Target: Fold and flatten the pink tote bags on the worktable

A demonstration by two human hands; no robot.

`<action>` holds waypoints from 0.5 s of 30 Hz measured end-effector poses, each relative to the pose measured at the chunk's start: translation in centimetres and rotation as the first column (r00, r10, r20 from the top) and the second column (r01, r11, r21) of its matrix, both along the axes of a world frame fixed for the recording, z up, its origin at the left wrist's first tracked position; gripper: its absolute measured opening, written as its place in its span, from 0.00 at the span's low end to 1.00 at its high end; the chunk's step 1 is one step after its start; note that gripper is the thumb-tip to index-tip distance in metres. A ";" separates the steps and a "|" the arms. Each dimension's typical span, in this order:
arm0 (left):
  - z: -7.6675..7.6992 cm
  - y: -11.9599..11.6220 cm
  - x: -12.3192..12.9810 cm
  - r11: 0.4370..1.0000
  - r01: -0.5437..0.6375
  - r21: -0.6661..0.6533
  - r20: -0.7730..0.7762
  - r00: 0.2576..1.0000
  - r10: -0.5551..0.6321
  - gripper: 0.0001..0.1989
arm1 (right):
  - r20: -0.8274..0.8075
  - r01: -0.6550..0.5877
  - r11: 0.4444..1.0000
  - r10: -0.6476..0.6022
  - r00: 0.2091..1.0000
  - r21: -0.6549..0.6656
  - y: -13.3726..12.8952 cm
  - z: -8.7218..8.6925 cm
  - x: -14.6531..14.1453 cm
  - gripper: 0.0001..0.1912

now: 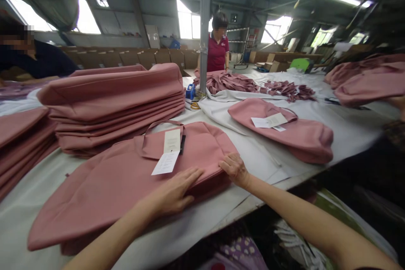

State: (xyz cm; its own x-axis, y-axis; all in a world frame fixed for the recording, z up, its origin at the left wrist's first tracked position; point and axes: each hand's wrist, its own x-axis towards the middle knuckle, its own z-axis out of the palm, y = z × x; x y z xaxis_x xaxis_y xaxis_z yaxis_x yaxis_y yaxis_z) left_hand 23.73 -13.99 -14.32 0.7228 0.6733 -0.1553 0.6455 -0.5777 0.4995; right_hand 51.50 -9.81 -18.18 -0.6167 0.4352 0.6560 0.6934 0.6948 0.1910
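A large pink bag (104, 177) lies flat on the white-covered table in front of me. It has a thin handle, and paper hang tags (169, 152) rest on its upper side. My left hand (174, 190) lies flat on the bag near its front edge, fingers stretched out. At the bag's right end, my right hand (233, 169) has its fingers curled over the edge, gripping the material. A second pink bag (284, 135) with tags on it lies farther right, apart from my hands.
A tall stack of folded pink bags (120, 105) stands behind on the left, with another pile (25, 147) beside it. A metal post (204, 29) rises near yellow-handled scissors (194, 105). Pink strips (291, 89) lie farther back. Co-workers stand left and behind; a hand shows at right.
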 end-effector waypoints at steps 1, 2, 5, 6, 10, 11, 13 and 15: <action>0.5 1.2 2.1 0.997 0.050 -0.061 0.031 0.998 -0.048 0.43 | 0.004 0.000 1.000 0.000 1.000 -0.013 -0.9 0.5 0.1 0.11; 0.9 2.3 3.7 0.989 0.071 -0.126 0.045 0.997 -0.066 0.45 | 0.008 -0.015 1.000 0.015 1.000 -0.021 -2.0 1.1 0.3 0.11; 1.1 4.4 6.0 0.950 0.069 -0.304 0.089 0.995 -0.044 0.45 | 0.023 -0.205 0.977 0.207 0.978 -0.063 -6.1 2.5 0.9 0.16; 1.1 4.6 6.0 0.938 0.067 -0.340 0.105 0.994 -0.033 0.45 | 0.041 -0.310 0.943 0.317 0.948 -0.120 -7.1 2.7 1.1 0.15; 0.6 4.7 5.1 0.921 0.076 -0.383 0.082 0.995 -0.047 0.42 | -0.048 -0.446 0.696 0.511 0.858 -0.562 -5.8 1.2 1.9 0.08; 0.3 4.5 5.1 0.925 0.081 -0.370 0.056 0.996 -0.065 0.42 | -0.103 -0.401 0.664 0.441 0.892 -0.630 -4.4 0.4 2.3 0.07; -0.8 4.1 5.1 0.944 0.088 -0.319 -0.008 0.995 -0.096 0.41 | -0.184 -0.301 0.657 0.243 0.952 -0.692 -1.6 -1.1 3.1 0.09; -2.1 3.7 5.3 0.966 0.082 -0.246 -0.065 0.993 -0.101 0.40 | -0.205 -0.241 0.677 0.134 0.970 -0.696 -0.1 -1.9 4.1 0.10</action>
